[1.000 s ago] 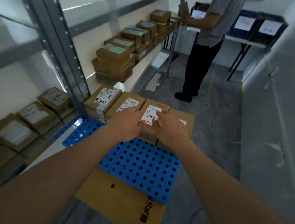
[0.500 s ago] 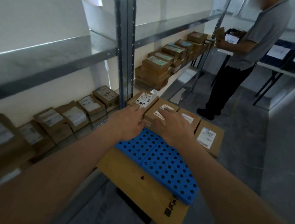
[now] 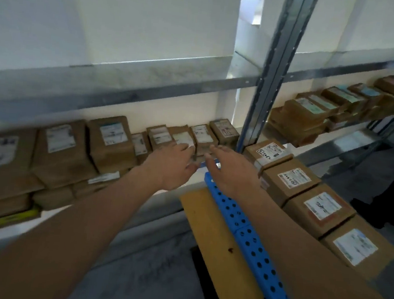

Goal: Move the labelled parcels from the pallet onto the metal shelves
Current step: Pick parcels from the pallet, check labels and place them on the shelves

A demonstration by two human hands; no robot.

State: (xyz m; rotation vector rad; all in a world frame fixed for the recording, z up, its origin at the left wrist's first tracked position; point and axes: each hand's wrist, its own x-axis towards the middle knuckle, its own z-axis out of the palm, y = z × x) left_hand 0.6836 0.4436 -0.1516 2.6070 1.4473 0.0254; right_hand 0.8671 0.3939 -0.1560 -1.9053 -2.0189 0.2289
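Four labelled brown parcels stand in a row on the blue perforated pallet (image 3: 252, 240); the nearest to the shelf post is parcel (image 3: 269, 153), then parcel (image 3: 291, 179) beside it. Both my arms reach toward the lower metal shelf (image 3: 139, 196). My left hand (image 3: 170, 166) has relaxed fingers whose tips reach the lower edge of a labelled shelf parcel (image 3: 182, 137); it holds nothing that I can see. My right hand (image 3: 229, 171) hovers over the pallet's far end with straight fingers, empty.
The lower shelf holds several brown parcels, such as a tall one (image 3: 111, 139). A steel post (image 3: 265, 95) divides the bays; the right bay holds stacked parcels (image 3: 306, 116). The pallet lies on a yellow cardboard box (image 3: 209, 241). A person's dark legs (image 3: 393, 204) stand at the right.
My view has swung left toward the shelf. Both hands have left the pallet parcels and moved up and left to the shelf front. The four pallet parcels remain in their row.
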